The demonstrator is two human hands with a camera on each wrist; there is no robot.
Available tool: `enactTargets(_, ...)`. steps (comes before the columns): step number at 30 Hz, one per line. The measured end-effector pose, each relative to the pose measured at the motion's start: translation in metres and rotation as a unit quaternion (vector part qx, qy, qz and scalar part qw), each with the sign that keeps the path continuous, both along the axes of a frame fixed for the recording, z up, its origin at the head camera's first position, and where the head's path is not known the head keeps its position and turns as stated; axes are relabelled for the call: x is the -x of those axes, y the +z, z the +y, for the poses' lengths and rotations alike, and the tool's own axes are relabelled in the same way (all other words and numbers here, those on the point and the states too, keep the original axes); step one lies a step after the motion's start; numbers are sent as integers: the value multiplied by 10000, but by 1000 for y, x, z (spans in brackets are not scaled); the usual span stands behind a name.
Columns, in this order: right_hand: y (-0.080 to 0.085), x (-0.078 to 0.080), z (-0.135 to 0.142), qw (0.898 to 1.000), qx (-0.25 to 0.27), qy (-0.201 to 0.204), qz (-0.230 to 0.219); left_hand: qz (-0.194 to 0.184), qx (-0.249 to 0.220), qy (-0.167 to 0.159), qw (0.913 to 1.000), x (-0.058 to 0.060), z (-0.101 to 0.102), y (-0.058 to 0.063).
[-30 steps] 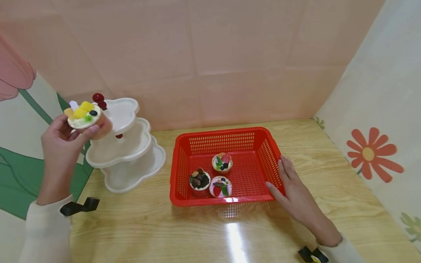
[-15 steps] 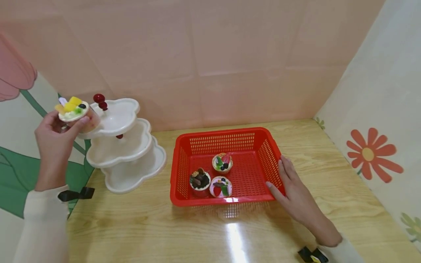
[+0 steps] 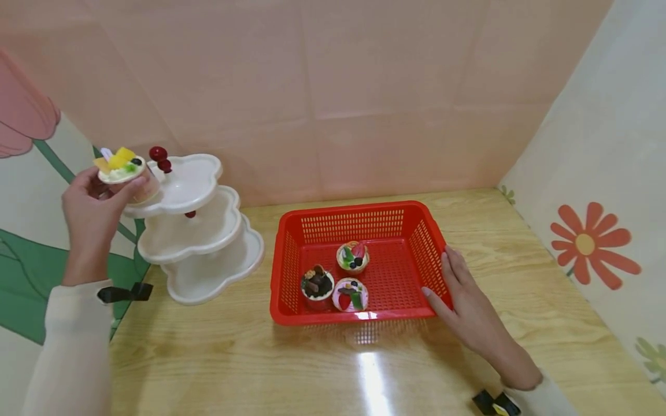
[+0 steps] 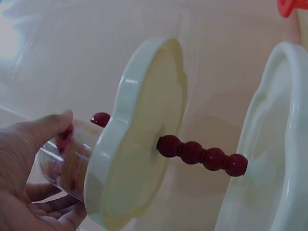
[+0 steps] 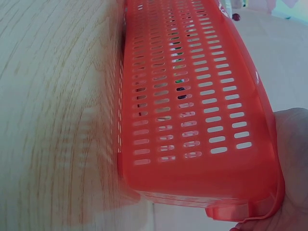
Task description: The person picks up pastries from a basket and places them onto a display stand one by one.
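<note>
My left hand (image 3: 96, 205) holds a clear dessert cup (image 3: 143, 188) topped with cream, yellow fruit cubes and a dark berry. The cup is at the left edge of the top tier (image 3: 195, 179) of a white three-tier stand. In the left wrist view, the thumb and fingers grip the cup (image 4: 72, 159) beside the tier's rim (image 4: 127, 96), which hides part of its base. With fairly straight fingers, my right hand (image 3: 470, 306) rests on the right rim of a red basket (image 3: 359, 318), its thumb over the inner side.
Inside the basket are a chocolate-topped cup (image 3: 317, 284), a pink-cream dessert (image 3: 350, 294) and a strawberry-topped tart (image 3: 352, 257). The stand's middle tier (image 3: 187, 231) and bottom tier (image 3: 215, 277) lie below. Red beads (image 3: 158, 155) top its post. A wooden table (image 3: 291, 370) carries everything.
Holding the cup, my left hand has moved left and then slightly back right, and the cup now sits closer over the top tier's left edge. My right hand and the basket stay put.
</note>
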State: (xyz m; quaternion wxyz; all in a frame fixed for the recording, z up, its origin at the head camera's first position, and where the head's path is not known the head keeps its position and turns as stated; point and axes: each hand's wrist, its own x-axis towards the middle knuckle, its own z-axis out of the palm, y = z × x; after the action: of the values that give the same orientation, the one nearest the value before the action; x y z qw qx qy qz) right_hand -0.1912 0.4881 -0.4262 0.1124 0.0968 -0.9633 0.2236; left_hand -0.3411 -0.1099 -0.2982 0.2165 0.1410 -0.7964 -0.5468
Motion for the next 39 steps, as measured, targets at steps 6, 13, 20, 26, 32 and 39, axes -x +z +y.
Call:
enactTargets(6, 0, 0, -1, 10000, -1, 7, -21, -172, 104, 56, 9998, 7, -4, -6)
enactTargets(13, 1, 1, 0, 10000, -12, -10, 10, -298, 250, 66, 9992, 10, -3, -8)
enactTargets(20, 0, 1, 0, 10000, -3, -14, -24, -320, 254, 61, 9991, 10, -5, -13)
enactTargets(26, -1, 0, 0, 10000, 9, -2, -13, -426, 234, 64, 9988, 11, -3, -14)
enactTargets(32, -2, 0, 0, 10000, -2, -2, 23, -524, 209, -9, 9984, 10, -2, -15)
enactTargets(39, -2, 0, 0, 10000, 1, -18, 7, -602, 400, -94, 9973, 11, -3, -17)
